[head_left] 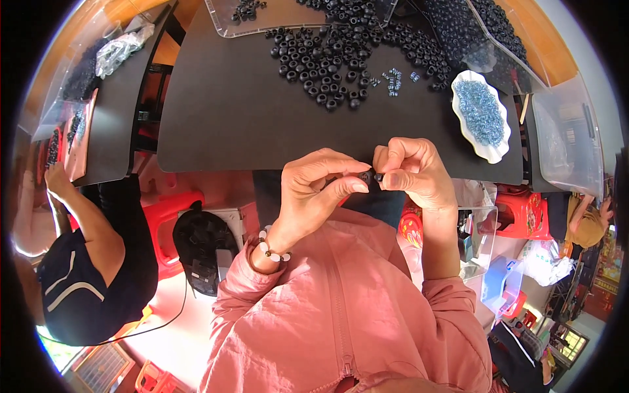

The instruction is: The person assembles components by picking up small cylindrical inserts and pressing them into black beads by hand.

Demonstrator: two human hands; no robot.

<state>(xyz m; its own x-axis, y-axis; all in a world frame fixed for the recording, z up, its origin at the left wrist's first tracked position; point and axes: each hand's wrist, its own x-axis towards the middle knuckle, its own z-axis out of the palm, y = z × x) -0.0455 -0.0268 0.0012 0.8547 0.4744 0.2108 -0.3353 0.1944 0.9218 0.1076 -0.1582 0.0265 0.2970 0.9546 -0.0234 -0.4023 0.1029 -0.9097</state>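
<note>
Both hands meet just off the near edge of the dark table [229, 131]. Between the thumb and forefinger of my left hand [304, 190] is a small black bead [365, 176]. Close against it, my right hand [422, 177] pinches another small black piece [379, 177], which looks like a bead too. Whether the two pieces touch or join cannot be made out. Loose round black beads [321, 65] with holes lie spread over the table ahead of my hands. Beside them are a few small clear bluish pieces [394, 82].
A white scalloped dish [493, 154] of small clear blue pieces stands at the right. Clear plastic trays [249, 30] with black beads sit at the back. At the left, a person [85, 262] works at another table [108, 131]. A black bag [204, 245] is below the table edge.
</note>
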